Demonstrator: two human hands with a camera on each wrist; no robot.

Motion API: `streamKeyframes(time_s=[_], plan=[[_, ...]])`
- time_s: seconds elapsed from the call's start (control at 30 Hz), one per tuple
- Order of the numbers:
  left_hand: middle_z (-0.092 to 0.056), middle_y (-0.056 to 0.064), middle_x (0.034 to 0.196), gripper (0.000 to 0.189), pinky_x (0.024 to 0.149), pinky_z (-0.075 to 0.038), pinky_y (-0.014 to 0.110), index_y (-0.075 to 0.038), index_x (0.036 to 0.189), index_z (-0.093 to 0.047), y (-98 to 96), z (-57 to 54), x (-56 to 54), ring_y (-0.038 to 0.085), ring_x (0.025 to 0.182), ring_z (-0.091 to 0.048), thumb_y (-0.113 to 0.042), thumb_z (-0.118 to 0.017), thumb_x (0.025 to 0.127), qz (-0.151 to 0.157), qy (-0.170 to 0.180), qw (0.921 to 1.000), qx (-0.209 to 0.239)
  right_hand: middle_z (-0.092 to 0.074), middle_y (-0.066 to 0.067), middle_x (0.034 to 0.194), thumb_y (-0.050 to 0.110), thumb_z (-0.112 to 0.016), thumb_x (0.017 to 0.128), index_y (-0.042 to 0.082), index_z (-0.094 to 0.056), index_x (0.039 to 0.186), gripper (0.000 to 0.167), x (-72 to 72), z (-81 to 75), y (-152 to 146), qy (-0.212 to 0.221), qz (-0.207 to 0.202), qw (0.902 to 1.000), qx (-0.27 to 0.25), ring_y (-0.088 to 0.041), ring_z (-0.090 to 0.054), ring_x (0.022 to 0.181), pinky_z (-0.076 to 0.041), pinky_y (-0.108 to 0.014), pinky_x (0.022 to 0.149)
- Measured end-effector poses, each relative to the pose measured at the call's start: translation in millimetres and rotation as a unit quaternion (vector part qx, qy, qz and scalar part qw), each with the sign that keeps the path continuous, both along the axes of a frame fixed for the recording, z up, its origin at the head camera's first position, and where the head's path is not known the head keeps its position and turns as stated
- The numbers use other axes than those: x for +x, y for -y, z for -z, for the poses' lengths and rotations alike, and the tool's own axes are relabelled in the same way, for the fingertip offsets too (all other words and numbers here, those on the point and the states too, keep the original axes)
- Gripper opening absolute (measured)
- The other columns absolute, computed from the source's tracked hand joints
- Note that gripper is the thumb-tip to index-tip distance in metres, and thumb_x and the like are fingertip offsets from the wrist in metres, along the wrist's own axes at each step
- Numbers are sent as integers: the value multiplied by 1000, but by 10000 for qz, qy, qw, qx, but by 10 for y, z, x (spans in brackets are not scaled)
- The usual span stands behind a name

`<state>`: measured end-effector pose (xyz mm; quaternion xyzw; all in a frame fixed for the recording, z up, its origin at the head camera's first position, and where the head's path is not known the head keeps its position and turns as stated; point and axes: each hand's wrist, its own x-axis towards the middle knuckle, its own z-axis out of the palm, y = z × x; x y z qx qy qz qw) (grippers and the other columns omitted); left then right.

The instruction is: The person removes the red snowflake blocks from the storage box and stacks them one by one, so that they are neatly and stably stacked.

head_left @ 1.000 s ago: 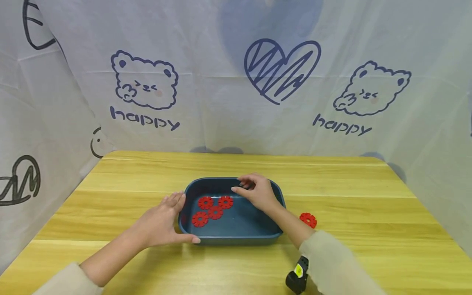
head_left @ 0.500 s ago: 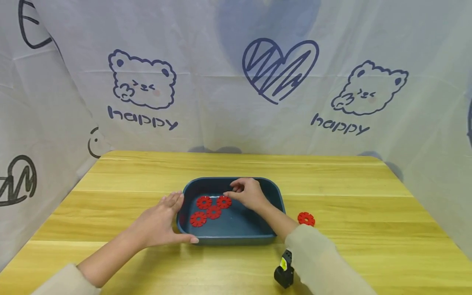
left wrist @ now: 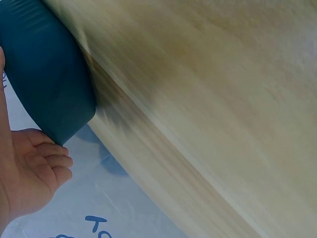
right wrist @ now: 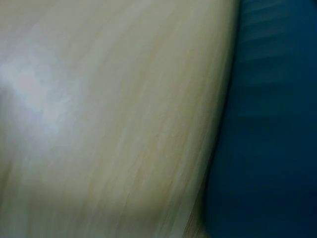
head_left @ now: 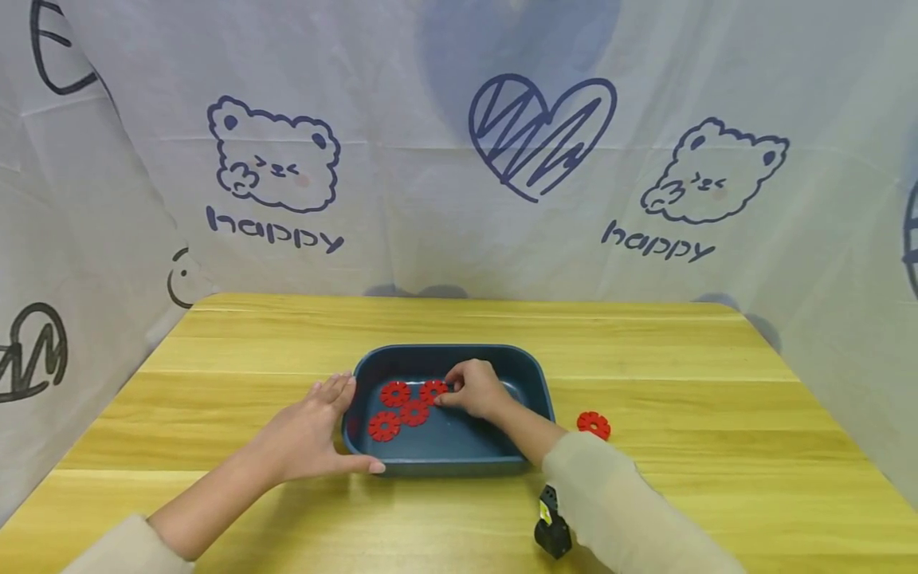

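A dark blue rectangular tub [head_left: 473,461] stands on the wooden table, with several flat red notched discs [head_left: 385,426] lying in its left half. My left hand [head_left: 304,434] rests against the tub's left end, thumb along the front and fingers on the left side. The left wrist view shows its fingertips at the corner of the tub [left wrist: 49,74]. Inside the tub, my right hand [head_left: 479,391] has thumb and index finger at the right edge of the rightmost red disc [head_left: 430,391]. The right wrist view has only the tub's outer wall [right wrist: 267,148] and the table; the hand is out of sight there.
Another red disc [head_left: 594,425] lies on the wooden table [head_left: 681,367] to the right of the tub. A white cloth [head_left: 416,207] with blue drawings hangs behind the table. A black device [head_left: 552,526] sits by the right sleeve [head_left: 610,494].
My right hand has come down and left into the tub, from above its far side to the rightmost disc. My left hand has stayed against the tub.
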<state>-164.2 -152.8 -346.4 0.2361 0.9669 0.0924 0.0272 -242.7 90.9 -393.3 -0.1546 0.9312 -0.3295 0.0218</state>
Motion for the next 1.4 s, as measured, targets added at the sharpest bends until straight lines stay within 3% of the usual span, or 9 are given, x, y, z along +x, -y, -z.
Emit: streamKeyframes(time_s=[0.43, 0.93, 1.27, 1.4], plan=[[-29, 29, 146, 116, 92, -44, 56, 9, 139, -33, -3, 0, 4, 50, 130, -32, -76, -60, 65, 58, -108, 9999, -1, -49, 2, 57, 15, -79, 72, -4, -70, 88, 27, 19, 3, 19, -42, -84, 9999, 137, -6, -43, 54, -45, -19, 60], [-29, 29, 146, 116, 92, -43, 57, 9, 140, -32, 2, 6, -1, 50, 131, -32, -75, -61, 65, 54, -54, 10000, 22, -52, -2, 62, 13, -78, 72, -5, -69, 90, 26, 44, -104, -40, -323, -202, 9991, 173, -8, -43, 57, -38, -17, 55], [-29, 29, 146, 116, 93, -43, 58, 9, 140, -32, 1, 14, 5, 48, 132, -31, -75, -61, 65, 75, -78, 9999, 41, -50, -2, 65, 12, -77, 73, -4, -69, 90, 25, 103, -146, -112, -312, -280, 9991, 48, -10, -43, 60, -38, -18, 56], [-29, 29, 146, 116, 94, -42, 57, 10, 139, -33, -2, 15, 9, 48, 132, -32, -75, -61, 65, 82, -115, 9999, 55, -52, -3, 68, 11, -77, 73, -4, -69, 90, 24, 134, -178, -158, -490, -386, 9980, -58, -10, -44, 62, -39, -18, 56]])
